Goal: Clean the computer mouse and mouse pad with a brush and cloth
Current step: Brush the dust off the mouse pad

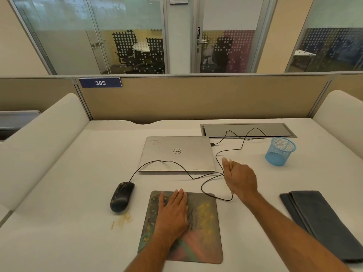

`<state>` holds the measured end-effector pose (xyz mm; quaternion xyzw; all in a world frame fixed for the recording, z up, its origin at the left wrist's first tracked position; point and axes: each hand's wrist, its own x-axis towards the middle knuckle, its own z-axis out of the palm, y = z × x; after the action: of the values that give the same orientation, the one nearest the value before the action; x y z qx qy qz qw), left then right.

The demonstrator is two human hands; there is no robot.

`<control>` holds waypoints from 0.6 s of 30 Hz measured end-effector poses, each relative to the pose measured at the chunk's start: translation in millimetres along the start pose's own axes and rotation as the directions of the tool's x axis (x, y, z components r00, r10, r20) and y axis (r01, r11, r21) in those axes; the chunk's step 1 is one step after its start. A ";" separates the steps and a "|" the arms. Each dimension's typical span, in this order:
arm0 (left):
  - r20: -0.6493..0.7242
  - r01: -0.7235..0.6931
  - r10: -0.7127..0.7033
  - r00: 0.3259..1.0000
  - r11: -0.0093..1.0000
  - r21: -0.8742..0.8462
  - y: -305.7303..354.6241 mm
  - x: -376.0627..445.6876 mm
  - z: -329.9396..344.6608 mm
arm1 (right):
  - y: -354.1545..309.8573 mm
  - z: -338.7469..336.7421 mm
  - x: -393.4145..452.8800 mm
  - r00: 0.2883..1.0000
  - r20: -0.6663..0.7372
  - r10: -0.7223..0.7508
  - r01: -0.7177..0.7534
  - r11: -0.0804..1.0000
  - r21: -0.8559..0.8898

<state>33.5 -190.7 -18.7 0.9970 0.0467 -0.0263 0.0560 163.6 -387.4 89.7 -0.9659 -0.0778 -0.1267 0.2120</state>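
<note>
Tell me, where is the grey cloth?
The folded grey cloth lies on the desk's near right side, right of the mouse pad and nearer than the blue mesh cup.

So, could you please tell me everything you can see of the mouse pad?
The mouse pad is a thin, roughly square mat with rounded corners, dark grey with faded multicoloured print. It lies flat on the white desk, near the front edge, right of the mouse. Yellowish powder is smeared across it, thickest on its right half. The left hand rests flat on its left part, fingers straight.

Right hand (240,178) motion-blurred, held object unclear; cloth (322,222) cut by right edge.
</note>
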 end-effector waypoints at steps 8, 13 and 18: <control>0.006 -0.014 0.014 1.000 1.000 0.012 -0.4 -3.3 -2.2 | -42.8 17.1 -38.3 0.971 0.239 -0.033 -0.102 0.841 0.531; -0.008 0.021 -0.021 1.000 1.000 0.017 1.8 -6.3 -4.0 | -54.2 26.7 -49.5 0.943 0.294 -0.154 0.006 0.894 0.448; 0.003 0.013 -0.013 1.000 1.000 0.015 0.2 -5.0 -4.0 | -55.6 26.1 -45.2 0.907 0.395 -0.149 0.003 0.937 0.349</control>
<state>28.8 -190.8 -14.4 0.9970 0.0532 -0.0283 0.0484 114.6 -330.6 75.9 -0.9154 -0.1799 0.0885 0.3490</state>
